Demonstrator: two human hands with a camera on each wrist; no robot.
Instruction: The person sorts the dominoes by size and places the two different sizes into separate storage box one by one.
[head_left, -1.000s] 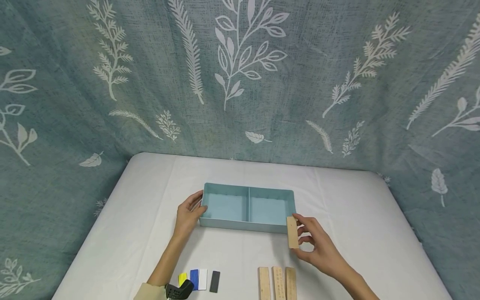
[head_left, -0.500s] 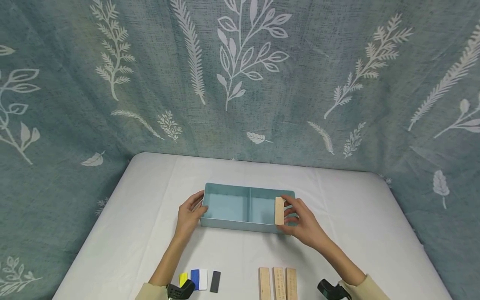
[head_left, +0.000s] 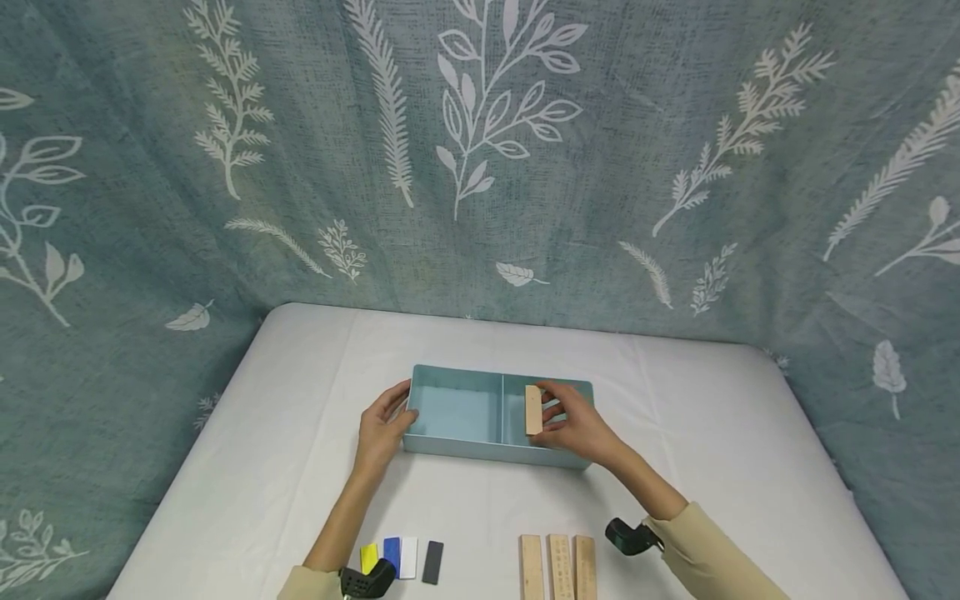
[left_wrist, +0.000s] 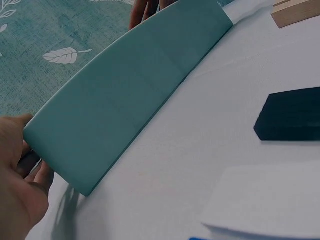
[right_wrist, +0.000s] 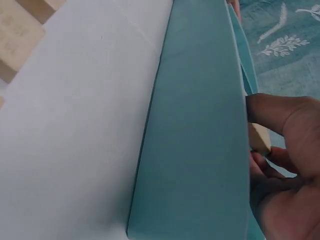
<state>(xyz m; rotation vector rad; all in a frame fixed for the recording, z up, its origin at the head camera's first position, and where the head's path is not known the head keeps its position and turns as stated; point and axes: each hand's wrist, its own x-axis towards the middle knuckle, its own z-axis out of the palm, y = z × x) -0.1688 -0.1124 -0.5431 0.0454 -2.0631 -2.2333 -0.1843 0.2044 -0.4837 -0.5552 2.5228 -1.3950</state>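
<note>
A teal box [head_left: 480, 451] with a divider and two compartments stands on the white table. My left hand [head_left: 381, 429] grips its left end, thumb at the rim; the left wrist view shows that hand [left_wrist: 22, 175] at the corner of the box's long wall [left_wrist: 125, 100]. Over the right compartment, my right hand [head_left: 576, 423] pinches a wooden block [head_left: 533, 410] by its two ends, close to the divider. In the right wrist view the box wall [right_wrist: 197, 120] hides most of that block [right_wrist: 259, 139]. Whether the block touches the compartment floor, I cannot tell.
Three wooden blocks [head_left: 559, 568] lie side by side at the table's front. Left of them lie a dark grey block [head_left: 432, 562], a white block [head_left: 408, 558], a blue block [head_left: 392, 553] and a yellow block [head_left: 368, 557]. A patterned curtain [head_left: 480, 250] hangs behind.
My right hand has carried the wooden block left and away from me, from the box's front right corner to inside the right compartment's outline. My left hand stays on the box's left end.
</note>
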